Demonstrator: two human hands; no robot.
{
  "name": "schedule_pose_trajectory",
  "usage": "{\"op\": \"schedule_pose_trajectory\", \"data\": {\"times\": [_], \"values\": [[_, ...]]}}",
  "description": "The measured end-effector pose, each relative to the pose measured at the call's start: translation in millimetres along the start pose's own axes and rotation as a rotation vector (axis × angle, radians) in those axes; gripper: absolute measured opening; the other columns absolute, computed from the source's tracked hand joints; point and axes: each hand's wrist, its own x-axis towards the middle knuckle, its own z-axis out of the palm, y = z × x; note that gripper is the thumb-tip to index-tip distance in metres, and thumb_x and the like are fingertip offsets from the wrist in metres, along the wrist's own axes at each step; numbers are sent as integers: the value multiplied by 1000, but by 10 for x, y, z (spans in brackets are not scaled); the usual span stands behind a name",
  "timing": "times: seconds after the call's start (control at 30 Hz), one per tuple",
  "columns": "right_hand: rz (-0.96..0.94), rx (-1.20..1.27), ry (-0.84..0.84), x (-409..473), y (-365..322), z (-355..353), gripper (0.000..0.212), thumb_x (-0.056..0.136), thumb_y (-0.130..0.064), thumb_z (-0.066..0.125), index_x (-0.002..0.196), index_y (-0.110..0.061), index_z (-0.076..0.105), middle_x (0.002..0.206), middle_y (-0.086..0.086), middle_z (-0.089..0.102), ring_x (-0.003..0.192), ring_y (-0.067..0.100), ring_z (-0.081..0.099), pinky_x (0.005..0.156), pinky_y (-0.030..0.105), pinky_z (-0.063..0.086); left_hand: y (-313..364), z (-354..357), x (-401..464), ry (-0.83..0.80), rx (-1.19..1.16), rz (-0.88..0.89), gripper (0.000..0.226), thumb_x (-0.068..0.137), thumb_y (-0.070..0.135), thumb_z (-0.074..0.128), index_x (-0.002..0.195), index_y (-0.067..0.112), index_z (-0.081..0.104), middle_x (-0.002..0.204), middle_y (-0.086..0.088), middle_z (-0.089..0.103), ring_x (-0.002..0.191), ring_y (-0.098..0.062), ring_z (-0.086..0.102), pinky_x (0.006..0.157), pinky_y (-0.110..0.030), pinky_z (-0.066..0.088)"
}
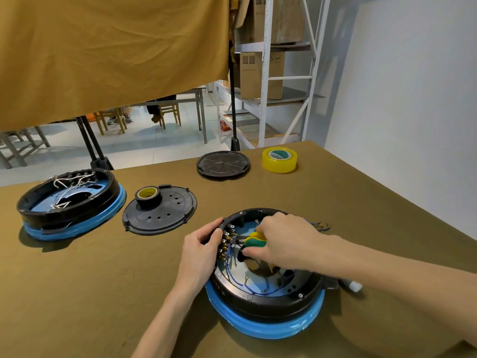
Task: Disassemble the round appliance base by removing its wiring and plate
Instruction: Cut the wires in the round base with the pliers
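left hand (202, 248) gripped rim of round base (265, 303); right hand (281, 239) grasped green-yellow pliers (254, 240) inside; blue wires (247, 280) lay within.

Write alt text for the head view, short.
A person's left hand grips the rim of a round black-and-blue appliance base while the right hand works green-and-yellow-handled pliers at its terminals. A second base, two black plates and tape rolls lie beyond.

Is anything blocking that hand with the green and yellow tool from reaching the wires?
Nothing visible. The right hand holds the tool inside the open base, its tip at the terminals beside the blue wires.
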Motion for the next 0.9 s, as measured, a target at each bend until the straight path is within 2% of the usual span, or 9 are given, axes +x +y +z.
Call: {"op": "schedule_pose_trajectory", "data": {"times": [0.07,0.1,0.23,0.37,0.53,0.63,0.7,0.77,0.9], "values": [[-114,-236,183,-40,-101,133,58,96,-66,50,119,-13,58,106,7,60,87,25,58,66,35,41,-2,-3,-3,4,14,7,33,104,18,56,136,25,66,124,17,64,102,20,53,74,3,42],[-121,-254,193,-61,-128,151,59,97,-65,49,120,-12,57,108,8,60,87,25,58,66,35,42,-3,-5,-4,3,16,7,34,104,18,56,136,25,66,124,17,63,103,19,53,74,3,42],[22,182,-84,23,46,-9,56,88,-73,56,96,-18,61,83,-2,60,74,17,61,68,34,52,-1,-8,-6,-2,15,8,34,105,18,56,136,25,65,124,17,63,103,15,55,74,2,43],[-93,-192,169,-41,-88,123,60,96,-68,48,118,-13,59,105,6,60,89,25,61,66,34,42,6,-13,-11,-4,11,12,33,104,20,56,136,27,66,126,17,64,108,12,55,83,-5,42],[16,157,-58,26,45,22,59,88,-73,57,99,-16,69,82,0,66,70,15,62,64,33,50,1,-16,-11,-6,3,5,33,104,19,56,135,27,66,121,18,64,104,14,55,77,-1,45],[-72,-114,162,-30,-77,106,59,95,-67,49,116,-13,61,103,4,62,86,22,61,65,34,44,0,-15,-9,-6,9,8,33,104,20,56,134,28,65,122,20,64,102,18,56,79,-2,44],[-61,-65,136,-11,-17,100,59,93,-69,51,111,-15,64,99,3,64,83,21,62,67,35,49,-1,-17,-4,-9,0,3,33,104,19,56,134,28,66,120,20,64,102,18,57,75,-1,46],[-2,81,-12,-3,18,46,58,89,-72,55,101,-16,67,91,1,67,81,20,66,71,38,56,1,-19,-9,-10,-5,2,33,104,20,56,135,28,66,121,18,65,105,14,57,76,-4,48],[-66,-76,177,-45,-57,138,59,96,-68,47,116,-14,60,106,6,61,92,26,62,67,35,41,3,-21,-9,-11,0,8,33,104,19,57,134,29,66,121,19,65,106,16,55,79,-5,46]]}}
